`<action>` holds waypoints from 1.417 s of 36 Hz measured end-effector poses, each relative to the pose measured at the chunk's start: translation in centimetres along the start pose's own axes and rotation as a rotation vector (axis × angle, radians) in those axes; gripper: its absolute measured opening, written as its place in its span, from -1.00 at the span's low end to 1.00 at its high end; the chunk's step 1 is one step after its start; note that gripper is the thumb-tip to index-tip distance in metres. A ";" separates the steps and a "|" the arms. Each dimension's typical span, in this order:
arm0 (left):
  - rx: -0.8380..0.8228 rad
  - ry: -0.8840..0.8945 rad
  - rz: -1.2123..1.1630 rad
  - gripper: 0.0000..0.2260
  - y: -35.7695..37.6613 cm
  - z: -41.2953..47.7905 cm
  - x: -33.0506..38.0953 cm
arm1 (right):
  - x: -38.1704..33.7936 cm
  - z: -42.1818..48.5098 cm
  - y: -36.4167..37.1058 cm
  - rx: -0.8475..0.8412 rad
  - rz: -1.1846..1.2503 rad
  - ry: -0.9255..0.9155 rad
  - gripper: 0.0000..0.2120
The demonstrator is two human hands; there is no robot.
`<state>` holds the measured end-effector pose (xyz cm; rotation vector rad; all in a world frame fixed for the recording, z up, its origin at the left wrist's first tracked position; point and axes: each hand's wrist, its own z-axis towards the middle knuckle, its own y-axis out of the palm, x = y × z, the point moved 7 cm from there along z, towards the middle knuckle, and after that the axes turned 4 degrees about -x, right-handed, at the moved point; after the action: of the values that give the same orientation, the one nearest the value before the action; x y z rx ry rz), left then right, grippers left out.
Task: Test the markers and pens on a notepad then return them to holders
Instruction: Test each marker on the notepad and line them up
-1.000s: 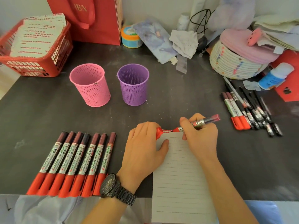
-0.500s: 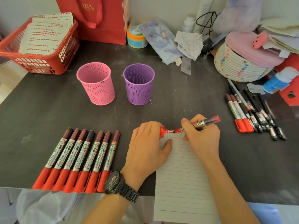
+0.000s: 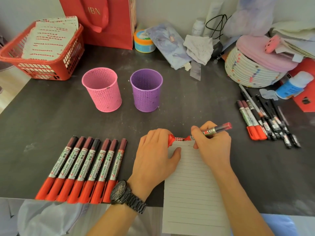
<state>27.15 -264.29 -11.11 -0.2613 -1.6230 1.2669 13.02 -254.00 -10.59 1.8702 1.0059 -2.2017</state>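
Note:
A lined notepad (image 3: 192,186) lies at the table's front edge. My right hand (image 3: 213,143) holds an uncapped red marker (image 3: 211,131) with its tip on the pad's top margin, beside a short row of red marks. My left hand (image 3: 156,155) rests on the pad's top left corner and grips the marker's red cap (image 3: 171,140). Several capped red markers (image 3: 85,169) lie in a row at the front left. Two red markers and several black pens (image 3: 265,121) lie at the right. An empty pink holder (image 3: 102,91) and an empty purple holder (image 3: 146,91) stand behind.
A red basket (image 3: 42,65) with marked sheets sits at the back left, a red paper bag (image 3: 105,19) behind the holders. A woven white basket (image 3: 252,68), a blue bottle (image 3: 293,86), a round tub (image 3: 144,41), cloths and a cable crowd the back right.
The view has shifted slightly, so everything sits a little more to the right. Both hands keep their grip; the marker tip stays at the pad's top margin.

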 end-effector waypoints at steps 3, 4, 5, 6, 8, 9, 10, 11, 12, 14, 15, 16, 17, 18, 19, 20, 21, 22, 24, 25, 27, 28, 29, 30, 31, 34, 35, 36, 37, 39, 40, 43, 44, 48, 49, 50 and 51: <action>0.005 0.005 0.002 -0.73 0.0 -0.1 -0.1 | 0.1 0.0 0.0 0.004 0.001 0.003 -0.73; 0.008 0.005 0.002 -0.73 0.0 -0.1 -0.1 | 0.0 0.0 0.0 0.005 0.002 0.005 -0.74; 0.010 0.004 0.004 -0.73 0.0 -0.1 -0.2 | 0.0 0.0 0.0 0.005 0.002 0.007 -0.74; 0.012 0.004 0.008 -0.73 0.0 -0.1 -0.2 | 0.0 0.0 -0.1 0.005 0.002 0.010 -0.74; 0.012 0.003 0.012 -0.73 0.2 -0.1 -0.3 | 0.1 0.0 -0.1 0.009 0.003 0.010 -0.74; 0.009 -0.001 0.013 -0.73 0.2 0.0 -0.3 | 0.1 0.0 -0.1 0.012 0.001 0.006 -0.74; 0.008 -0.003 0.014 -0.73 0.3 0.0 -0.4 | 0.0 0.0 -0.1 0.015 -0.002 0.000 -0.74; 0.011 -0.002 0.017 -0.73 0.3 0.0 -0.4 | 0.0 0.0 -0.1 0.016 -0.007 -0.004 -0.75; 0.016 0.000 0.020 -0.73 0.3 0.0 -0.4 | 0.0 0.1 -0.1 0.016 -0.010 -0.007 -0.75; 0.020 -0.002 0.020 -0.73 0.4 0.0 -0.5 | 0.1 0.1 -0.1 0.016 -0.017 -0.011 -0.75; 0.018 -0.006 0.017 -0.72 0.5 0.1 -0.6 | 0.1 0.1 -0.1 0.019 -0.020 -0.015 -0.75; 0.014 -0.010 0.014 -0.72 0.5 0.1 -0.6 | 0.2 0.2 -0.1 0.022 -0.020 -0.017 -0.75; 0.011 -0.011 0.011 -0.71 0.5 0.1 -0.6 | 0.2 0.2 -0.1 0.024 -0.020 -0.018 -0.75; 0.009 -0.011 0.010 -0.71 0.6 0.1 -0.6 | 0.3 0.2 -0.1 0.026 -0.019 -0.019 -0.75; 0.007 -0.010 0.009 -0.71 0.6 0.1 -0.6 | 0.3 0.2 -0.1 0.026 -0.019 -0.019 -0.75; 0.005 -0.010 0.007 -0.71 0.6 0.1 -0.6 | 0.3 0.2 -0.1 0.026 -0.018 -0.019 -0.75; 0.003 -0.012 0.004 -0.71 0.6 0.1 -0.7 | 0.3 0.2 -0.1 0.024 -0.018 -0.019 -0.75; 0.004 -0.013 0.001 -0.71 0.6 0.1 -0.7 | 0.3 0.2 0.0 0.022 -0.018 -0.020 -0.75; 0.009 -0.014 0.001 -0.71 0.6 0.2 -0.7 | 0.3 0.1 0.0 0.020 -0.019 -0.020 -0.74; 0.006 -0.017 0.001 -0.71 0.6 0.2 -0.7 | 0.3 0.1 0.0 0.020 -0.018 -0.020 -0.74; 0.000 -0.025 0.001 -0.70 0.7 0.2 -0.7 | 0.3 0.1 0.0 0.021 -0.011 -0.021 -0.74; 0.002 -0.025 0.002 -0.71 0.7 0.2 -0.7 | 0.3 0.1 0.0 0.022 -0.004 -0.020 -0.74; 0.005 -0.023 0.005 -0.71 0.7 0.1 -0.8 | 0.3 0.1 -0.1 0.028 0.011 -0.017 -0.74; 0.007 -0.019 0.008 -0.71 0.6 0.1 -0.7 | 0.4 0.1 -0.3 0.038 0.039 -0.011 -0.74; 0.006 -0.016 0.010 -0.71 0.6 0.1 -0.7 | 0.5 0.2 -0.5 0.051 0.076 -0.006 -0.74; -0.002 -0.014 0.005 -0.71 0.6 0.1 -0.7 | 0.9 0.3 -1.2 0.080 0.174 0.001 -0.72; -0.003 -0.013 0.001 -0.71 0.6 0.1 -0.7 | 1.0 0.4 -1.2 0.082 0.195 0.003 -0.72; -0.006 -0.014 -0.003 -0.71 0.6 0.1 -0.7 | 0.9 0.4 -1.3 0.085 0.217 0.001 -0.72; -0.012 -0.015 -0.005 -0.72 0.6 0.1 -0.7 | 0.8 0.3 -1.4 0.090 0.246 0.001 -0.71; -0.016 -0.011 -0.002 -0.72 0.5 0.1 -0.7 | 0.6 0.2 -1.6 0.096 0.327 0.018 -0.68; -0.015 -0.009 0.003 -0.73 0.5 0.1 -0.7 | 0.5 0.2 -1.7 0.091 0.365 0.028 -0.65; -0.026 -0.014 0.003 -0.74 0.7 0.1 -0.9 | 0.0 0.0 -1.9 0.048 0.487 0.061 -0.70; -0.032 -0.018 0.001 -0.74 0.8 0.1 -1.0 | -0.2 -0.2 -1.9 0.023 0.542 0.070 -0.74; -0.049 -0.034 -0.005 -0.74 1.1 0.3 -1.2 | -0.7 -1.4 -2.1 -0.115 0.724 0.110 -0.73; -0.055 -0.037 -0.004 -0.74 1.2 0.3 -1.2 | -0.6 -1.8 -2.1 -0.137 0.749 0.120 -0.70; -0.058 -0.038 -0.002 -0.74 1.2 0.2 -1.2 | -0.6 -2.2 -2.2 -0.146 0.764 0.123 -0.70; -0.053 -0.031 0.003 -0.75 1.2 0.2 -1.2 | -0.5 -2.5 -2.4 -0.142 0.775 0.122 -0.72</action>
<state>27.10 -264.69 -12.77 -0.2783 -1.6845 1.2371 14.17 -251.00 -9.24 1.8992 0.3253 -1.5363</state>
